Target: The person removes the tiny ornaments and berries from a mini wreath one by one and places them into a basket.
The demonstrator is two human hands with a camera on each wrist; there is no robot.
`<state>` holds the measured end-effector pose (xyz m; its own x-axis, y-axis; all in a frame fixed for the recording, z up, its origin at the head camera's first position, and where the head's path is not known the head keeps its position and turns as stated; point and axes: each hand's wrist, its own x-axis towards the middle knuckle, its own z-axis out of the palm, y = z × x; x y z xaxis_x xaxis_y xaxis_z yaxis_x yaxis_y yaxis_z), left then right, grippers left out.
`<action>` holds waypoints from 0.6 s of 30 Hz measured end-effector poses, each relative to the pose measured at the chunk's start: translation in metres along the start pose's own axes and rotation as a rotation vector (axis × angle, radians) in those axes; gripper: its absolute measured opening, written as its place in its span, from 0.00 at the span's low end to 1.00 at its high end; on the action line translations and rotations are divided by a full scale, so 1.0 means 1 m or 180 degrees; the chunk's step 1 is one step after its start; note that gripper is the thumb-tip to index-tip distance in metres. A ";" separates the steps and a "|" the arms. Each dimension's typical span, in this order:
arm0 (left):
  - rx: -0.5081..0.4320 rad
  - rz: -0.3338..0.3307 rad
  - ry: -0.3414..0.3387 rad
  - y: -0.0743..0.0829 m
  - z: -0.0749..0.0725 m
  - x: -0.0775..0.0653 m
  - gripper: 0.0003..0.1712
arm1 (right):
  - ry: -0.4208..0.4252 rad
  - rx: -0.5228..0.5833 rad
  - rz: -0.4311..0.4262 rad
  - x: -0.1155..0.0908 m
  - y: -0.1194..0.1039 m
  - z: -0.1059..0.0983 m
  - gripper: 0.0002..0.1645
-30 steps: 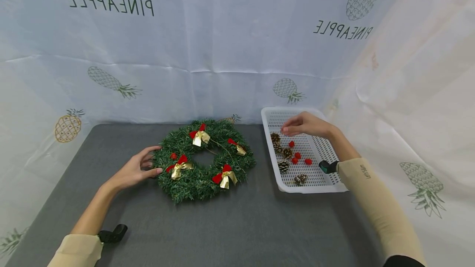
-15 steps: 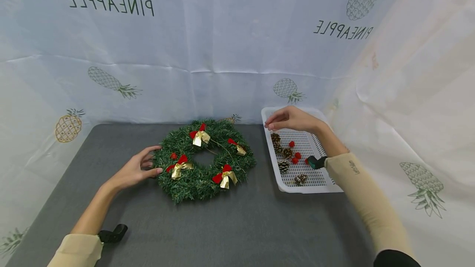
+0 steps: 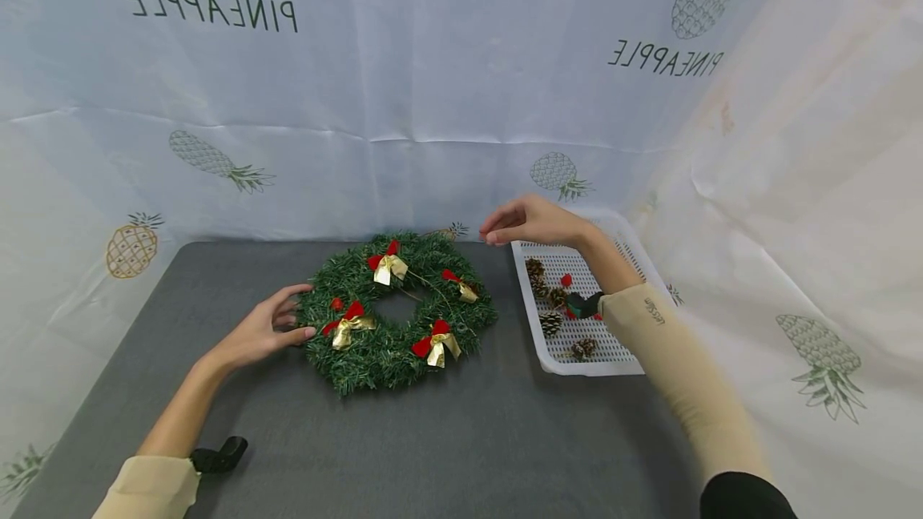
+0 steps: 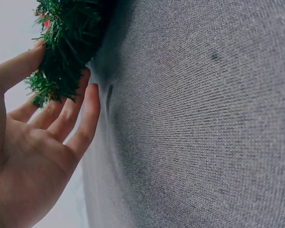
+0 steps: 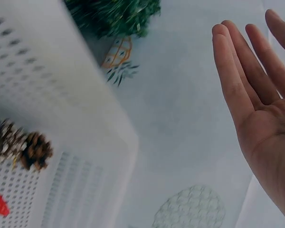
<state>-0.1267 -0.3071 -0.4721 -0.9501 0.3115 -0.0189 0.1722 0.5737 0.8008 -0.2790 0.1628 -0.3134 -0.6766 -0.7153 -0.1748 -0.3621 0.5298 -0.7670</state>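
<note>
My left hand [image 3: 263,331] holds the left edge of a green wreath [image 3: 389,371], thumb in front and fingers behind. In the left wrist view, wreath tips [image 4: 61,71] lie between thumb and fingers. The wreath lies on the grey table and carries several red-and-gold bows [image 3: 437,343] and a small red berry [image 3: 336,303]. My right hand [image 3: 537,223] hovers between the wreath and a white basket, thumb and index tips close together. A trace of red shows at those fingertips, seemingly a small red berry, mostly hidden. In the right wrist view, the other fingers [image 5: 232,80] stretch out.
The white perforated basket [image 3: 530,319] stands at the right of the grey table [image 3: 433,447]. Inside are several pine cones [image 3: 550,324] and red berries [image 3: 566,280], partly under my right forearm. A pineapple-print cloth [image 3: 433,86] hangs behind.
My right hand has moved left from above the basket, past its left rim, towards the wreath. My left hand and the wreath have stayed where they were.
</note>
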 end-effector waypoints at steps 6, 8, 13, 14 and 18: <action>0.0002 -0.0002 0.0007 0.000 0.000 0.000 0.42 | -0.0117 -0.0020 -0.0162 0.020 -0.019 0.008 0.16; 0.0004 -0.0005 0.0007 0.001 0.000 0.000 0.43 | -0.0168 0.0013 -0.0204 0.027 -0.025 0.011 0.16; -0.0020 -0.0013 -0.0001 0.001 0.002 0.000 0.43 | -0.0296 0.0082 -0.0316 0.045 -0.034 0.022 0.17; -0.0026 -0.0012 0.0000 0.001 0.002 -0.001 0.43 | -0.0322 0.0094 -0.0339 0.049 -0.036 0.024 0.17; -0.0020 -0.0032 0.0005 0.002 0.002 -0.002 0.43 | -0.0412 0.0164 -0.0402 0.065 -0.046 0.035 0.19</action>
<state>-0.1241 -0.3055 -0.4715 -0.9521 0.3046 -0.0261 0.1610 0.5720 0.8043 -0.2836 0.0760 -0.3115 -0.5383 -0.8292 -0.1505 -0.4033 0.4102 -0.8180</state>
